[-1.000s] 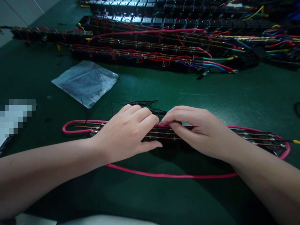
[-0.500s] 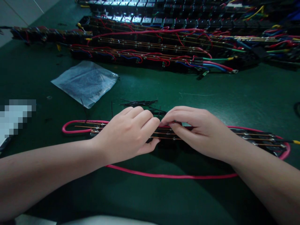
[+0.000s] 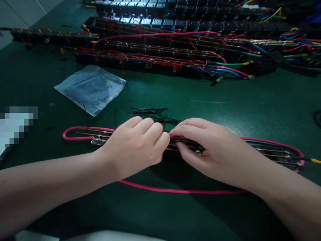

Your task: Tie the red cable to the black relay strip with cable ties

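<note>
A long black wired strip [image 3: 173,144] with bare copper-coloured rods lies across the green table, a thick red cable [image 3: 77,128] looped along it. My left hand [image 3: 139,142] is closed over the strip's middle; what its fingers pinch is hidden. A thin black cable tie [image 3: 165,122] sticks up behind its knuckles, and another cable tie [image 3: 115,117] stands further left. My right hand [image 3: 208,142] curves around the strip close by, fingertips at the red cable on the far side and thumb on the near side. Both hands' fingertips nearly meet.
Loose black cable ties [image 3: 149,110] lie just behind the hands. A clear plastic bag [image 3: 92,88] rests further back on the left. Several wired strips [image 3: 140,60] with red and blue leads line the back of the table. A blurred pale object [image 3: 17,127] sits at the left edge.
The strip and red cable have shifted slightly left. My left hand's thumb has tucked in, so the hand is more tightly closed. My right thumb has moved left and down along the strip.
</note>
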A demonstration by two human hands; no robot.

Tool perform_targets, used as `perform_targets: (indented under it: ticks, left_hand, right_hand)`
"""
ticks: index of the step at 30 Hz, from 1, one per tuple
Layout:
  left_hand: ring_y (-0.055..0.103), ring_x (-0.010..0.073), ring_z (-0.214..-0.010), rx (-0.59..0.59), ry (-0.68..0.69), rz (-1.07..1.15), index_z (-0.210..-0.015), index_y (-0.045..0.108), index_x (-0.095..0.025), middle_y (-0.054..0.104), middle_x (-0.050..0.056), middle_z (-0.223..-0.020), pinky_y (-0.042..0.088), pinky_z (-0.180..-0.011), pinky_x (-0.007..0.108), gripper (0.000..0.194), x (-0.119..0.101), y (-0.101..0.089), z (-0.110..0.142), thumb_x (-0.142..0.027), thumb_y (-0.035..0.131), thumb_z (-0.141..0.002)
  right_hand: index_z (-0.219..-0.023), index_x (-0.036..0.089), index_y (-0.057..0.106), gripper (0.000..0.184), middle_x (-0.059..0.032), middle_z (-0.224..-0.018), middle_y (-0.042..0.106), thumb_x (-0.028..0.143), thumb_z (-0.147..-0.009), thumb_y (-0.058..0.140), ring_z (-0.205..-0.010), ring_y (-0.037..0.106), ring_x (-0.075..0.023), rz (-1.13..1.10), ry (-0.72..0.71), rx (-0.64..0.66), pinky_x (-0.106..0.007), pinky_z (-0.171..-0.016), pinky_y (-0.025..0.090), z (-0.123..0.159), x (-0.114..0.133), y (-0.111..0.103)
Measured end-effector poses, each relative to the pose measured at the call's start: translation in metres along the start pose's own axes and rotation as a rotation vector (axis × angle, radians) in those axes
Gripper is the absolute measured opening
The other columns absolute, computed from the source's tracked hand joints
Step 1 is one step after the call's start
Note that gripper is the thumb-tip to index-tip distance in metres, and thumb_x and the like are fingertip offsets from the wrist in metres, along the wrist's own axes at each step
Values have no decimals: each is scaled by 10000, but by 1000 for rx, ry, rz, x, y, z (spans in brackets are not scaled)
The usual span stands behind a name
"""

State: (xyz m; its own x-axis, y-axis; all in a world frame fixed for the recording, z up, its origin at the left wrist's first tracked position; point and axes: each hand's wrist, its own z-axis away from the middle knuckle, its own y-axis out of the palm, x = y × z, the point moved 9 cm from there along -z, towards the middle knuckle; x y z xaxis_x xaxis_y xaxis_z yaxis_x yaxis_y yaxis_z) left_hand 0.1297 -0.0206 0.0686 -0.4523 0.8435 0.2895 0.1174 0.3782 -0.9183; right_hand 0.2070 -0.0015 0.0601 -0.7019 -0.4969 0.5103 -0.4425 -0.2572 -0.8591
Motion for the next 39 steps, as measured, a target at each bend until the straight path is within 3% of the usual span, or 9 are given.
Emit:
perform_targets:
  ticks: [6,13,18,22,25,28,31,39]
  left_hand:
    - [496,210,-615,26,-35,-16,-712,525,-203,505,25,-644,347,-542,341,162,3,-3,0,-123,499,-850]
    - [490,196,-598,49,-21,-5,-688,513,-210,495,18,-630,358,-536,343,186,3,-4,0,-129,486,-853]
    - [505,222,-643,90,-35,69,-731,530,-214,520,36,-678,379,-573,382,151,6,-3,2,-284,492,-859]
    - [504,229,-672,61,-80,94,-774,546,-208,537,45,-706,368,-594,391,289,9,2,5,-445,458,-914]
    - [523,230,-757,65,-132,172,-912,575,-184,591,73,-857,392,-645,384,362,12,10,7,-520,442,-937]
    - [530,230,-873,89,-164,324,-1041,567,-166,589,91,-1012,433,-728,373,334,14,16,8,-474,495,-935]
    - [519,218,-904,115,-176,442,-1060,568,-171,581,77,-1019,448,-779,365,276,15,19,8,-410,541,-925]
    - [510,221,-900,138,-194,475,-1057,576,-170,589,78,-1014,450,-789,376,265,18,23,7,-388,571,-907]
  right_hand:
    - [-1016,229,666,248,-38,-962,692,308,-783,632,-828,629,-222,104,24,73,-335,-656,469,2,-7,0]
    - [-932,221,666,225,-39,-903,707,304,-724,693,-794,630,-224,85,75,100,-337,-655,464,-1,-16,3]
    - [-926,229,663,217,-14,-886,709,299,-723,698,-773,639,-196,-28,93,100,-308,-649,460,-2,-20,6]
    - [-922,218,671,224,-13,-874,714,297,-716,714,-773,647,-194,-66,84,88,-304,-652,462,-3,-20,7]
    - [-928,217,677,231,-13,-892,720,298,-717,724,-794,653,-195,-87,81,84,-306,-673,471,-3,-20,6]
    - [-926,218,671,223,-9,-902,720,303,-727,722,-808,652,-192,-106,79,89,-302,-683,471,-3,-20,6]
    - [-902,214,649,206,-8,-870,707,295,-725,717,-765,638,-184,-94,88,92,-290,-640,453,-2,-19,7]
    - [-867,227,614,172,-8,-817,684,286,-726,692,-710,609,-182,-37,85,76,-285,-602,420,-1,-16,9]
